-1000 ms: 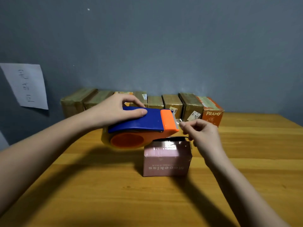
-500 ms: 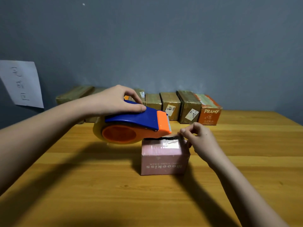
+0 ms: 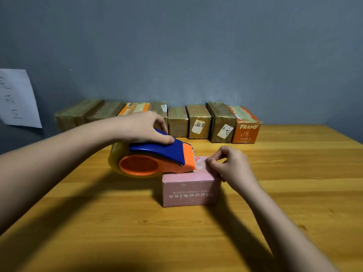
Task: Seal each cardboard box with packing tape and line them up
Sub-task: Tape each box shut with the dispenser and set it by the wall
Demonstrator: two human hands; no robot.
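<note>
- Wooden table (image 3: 294, 193) fills the lower frame; grey wall behind.
- Row of taped boxes (image 3: 198, 122) along the wall, centre frame, touching side by side; orange "PRAMY" box at the right end.
- Left hand (image 3: 141, 126) reaches in from the left, fingers curled over the blue-orange tape dispenser (image 3: 157, 158), its nose resting on the box top.
- Pink box (image 3: 189, 188) centre frame, upright on the table, print upside down, tape across the top.
- Right hand (image 3: 229, 165) at the box's right top edge, fingertips pinching the tape end.
</note>
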